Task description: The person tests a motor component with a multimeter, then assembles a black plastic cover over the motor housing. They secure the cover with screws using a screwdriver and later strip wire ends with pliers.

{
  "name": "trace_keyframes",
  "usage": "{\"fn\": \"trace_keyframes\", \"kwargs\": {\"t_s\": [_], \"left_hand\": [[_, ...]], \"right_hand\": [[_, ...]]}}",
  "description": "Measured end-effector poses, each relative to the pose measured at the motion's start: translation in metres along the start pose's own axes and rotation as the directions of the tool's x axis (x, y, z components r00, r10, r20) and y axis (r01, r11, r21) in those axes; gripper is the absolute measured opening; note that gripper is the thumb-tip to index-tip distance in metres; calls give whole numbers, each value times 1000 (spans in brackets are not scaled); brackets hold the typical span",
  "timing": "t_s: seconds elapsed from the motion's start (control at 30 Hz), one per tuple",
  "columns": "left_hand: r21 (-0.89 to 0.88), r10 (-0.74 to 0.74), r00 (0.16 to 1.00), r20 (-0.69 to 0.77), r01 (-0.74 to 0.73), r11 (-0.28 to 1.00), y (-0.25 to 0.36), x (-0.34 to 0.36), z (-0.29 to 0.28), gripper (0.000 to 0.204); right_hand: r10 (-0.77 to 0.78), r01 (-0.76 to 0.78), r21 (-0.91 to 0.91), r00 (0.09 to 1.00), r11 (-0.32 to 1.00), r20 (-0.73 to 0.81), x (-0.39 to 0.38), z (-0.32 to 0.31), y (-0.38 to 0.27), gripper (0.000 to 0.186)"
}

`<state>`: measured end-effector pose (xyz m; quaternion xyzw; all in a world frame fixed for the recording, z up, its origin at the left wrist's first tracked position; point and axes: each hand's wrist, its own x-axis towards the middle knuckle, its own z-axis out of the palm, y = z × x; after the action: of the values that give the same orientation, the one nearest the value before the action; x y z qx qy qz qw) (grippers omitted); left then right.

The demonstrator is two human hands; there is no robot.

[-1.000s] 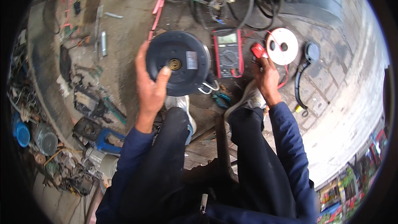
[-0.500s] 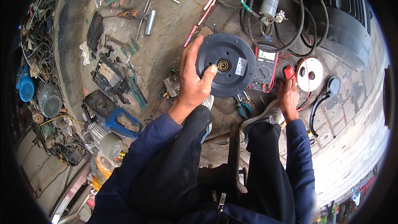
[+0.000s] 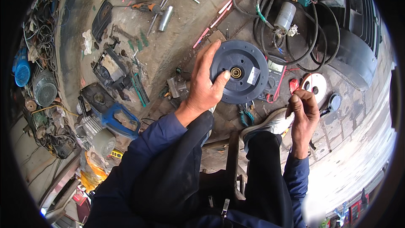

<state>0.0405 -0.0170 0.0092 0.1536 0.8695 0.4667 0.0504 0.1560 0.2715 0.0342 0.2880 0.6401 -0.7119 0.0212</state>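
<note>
A dark grey round cover plate (image 3: 223, 90) with a brass-ringed centre hole and a white label is held in my left hand (image 3: 206, 85). My thumb lies across its face toward the hole, with the fingers behind its left rim. My right hand (image 3: 304, 120) is raised to the right of the plate, its thumb and fingers pinched together. What sits between them, if anything, I cannot make out. Just beyond these fingers lie a small red block (image 3: 294, 85) and a white disc (image 3: 319, 85). Partly behind the plate is a red-edged multimeter (image 3: 275, 68) with red leads.
Coiled black cable (image 3: 315, 38) and a silver cylindrical capacitor (image 3: 285, 16) lie ahead, beside a large dark motor (image 3: 356, 55). Blue-handled pliers (image 3: 246, 116) lie near my shoe. Leftward are a metal tube (image 3: 166, 18), a blue-handled power tool (image 3: 122, 122) and a heap of motors and wires.
My right hand has lifted back from the ground beside the red block and turned, with its fingertips pinched. The left hand still holds the cover plate, and the whole view has shifted slightly.
</note>
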Motion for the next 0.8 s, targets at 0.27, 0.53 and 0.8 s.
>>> {"fn": "trace_keyframes", "kwargs": {"t_s": [0.27, 0.53, 0.8], "left_hand": [[-26, 7, 1000, -20, -8, 1000, 2, 2, 1, 71], [-30, 30, 999, -31, -31, 999, 2, 2, 2, 70], [-65, 17, 999, -45, -20, 998, 5, 3, 1, 71]], "right_hand": [[193, -162, -123, 932, 979, 306, 41, 70, -66, 20], [90, 52, -336, 915, 941, 392, 64, 95, -65, 10], [-4, 153, -414, 941, 897, 339, 61, 98, -62, 7]]}}
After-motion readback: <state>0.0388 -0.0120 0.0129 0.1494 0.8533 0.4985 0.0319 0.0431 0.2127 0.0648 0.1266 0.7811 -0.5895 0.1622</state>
